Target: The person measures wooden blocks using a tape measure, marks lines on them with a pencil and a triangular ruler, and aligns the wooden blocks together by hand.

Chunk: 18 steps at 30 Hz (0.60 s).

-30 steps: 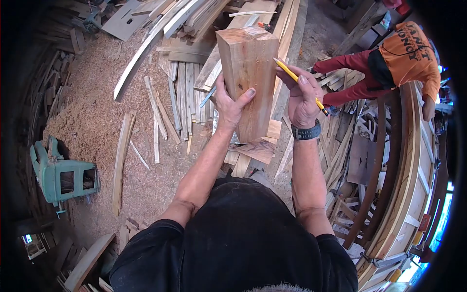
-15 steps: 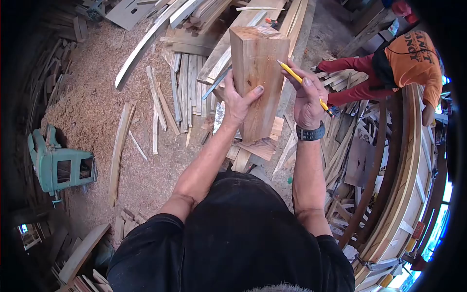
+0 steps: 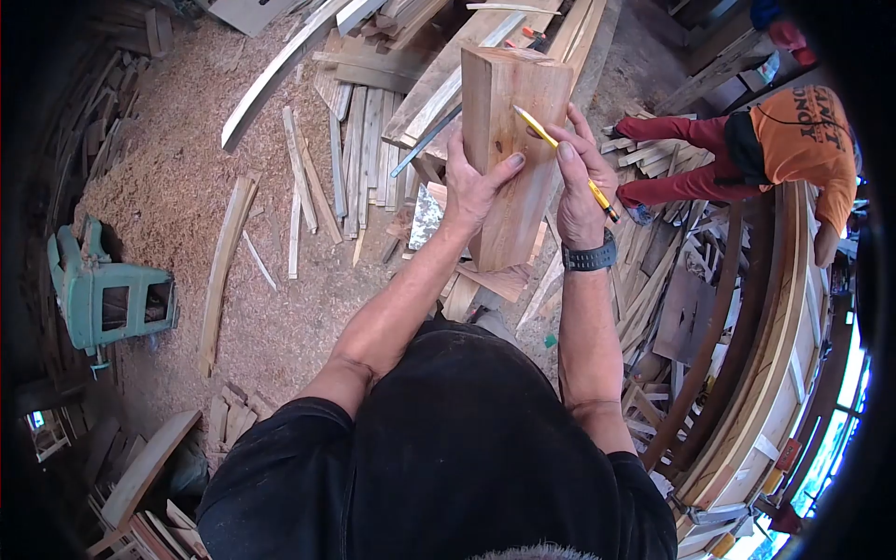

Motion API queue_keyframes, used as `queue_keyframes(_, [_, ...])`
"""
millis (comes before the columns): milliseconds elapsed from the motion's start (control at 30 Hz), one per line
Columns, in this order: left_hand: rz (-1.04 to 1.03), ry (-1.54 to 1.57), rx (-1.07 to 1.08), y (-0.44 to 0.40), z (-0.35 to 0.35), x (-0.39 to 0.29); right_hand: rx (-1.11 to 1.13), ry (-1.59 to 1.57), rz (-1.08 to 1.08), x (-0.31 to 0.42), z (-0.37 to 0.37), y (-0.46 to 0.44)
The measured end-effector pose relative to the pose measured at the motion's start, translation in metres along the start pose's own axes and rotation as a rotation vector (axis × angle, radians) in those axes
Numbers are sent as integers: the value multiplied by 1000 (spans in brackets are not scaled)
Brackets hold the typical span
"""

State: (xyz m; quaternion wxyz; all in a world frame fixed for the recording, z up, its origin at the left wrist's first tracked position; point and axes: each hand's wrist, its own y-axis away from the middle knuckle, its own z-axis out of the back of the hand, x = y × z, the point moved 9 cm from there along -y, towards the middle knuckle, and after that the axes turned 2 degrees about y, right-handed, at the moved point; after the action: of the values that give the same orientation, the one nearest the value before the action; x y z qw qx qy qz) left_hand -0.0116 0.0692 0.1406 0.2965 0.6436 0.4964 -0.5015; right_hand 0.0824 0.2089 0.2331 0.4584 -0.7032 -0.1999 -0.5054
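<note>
Wooden block (image 3: 504, 126), held up in the air at 1 o'clock, its long face towards the wearer. At its 7 o'clock, the left hand (image 3: 474, 191) is part-closed on its side, thumb flat on the face. At its 4 o'clock, the right hand (image 3: 583, 187) pinches a yellow pencil (image 3: 537, 127) between thumb and fingers, the others loosely bent; the tip is at the face, though contact cannot be told. A watch (image 3: 590, 255) circles that wrist.

For clean pencil work, I'd keep the left grip firm, brace the right hand's edge against the wood, and draw lightly, minding the dark knot (image 3: 497, 147) beside the left thumb.

Beyond, wood strips (image 3: 353, 173) lie on the floor (image 3: 299, 331) at 11 o'clock, and a green metal machine frame (image 3: 135, 280) stands at 9. Farther off, at 2 o'clock, a person in an orange shirt (image 3: 807, 131) bends over.
</note>
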Motion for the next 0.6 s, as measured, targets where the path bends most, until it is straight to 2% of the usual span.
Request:
queue_keyframes(533, [47, 10, 19, 4, -2, 11, -80, 57, -39, -11, -5, 0])
queue_keyframes(600, [140, 52, 49, 5, -3, 21, -88, 90, -50, -12, -6, 1])
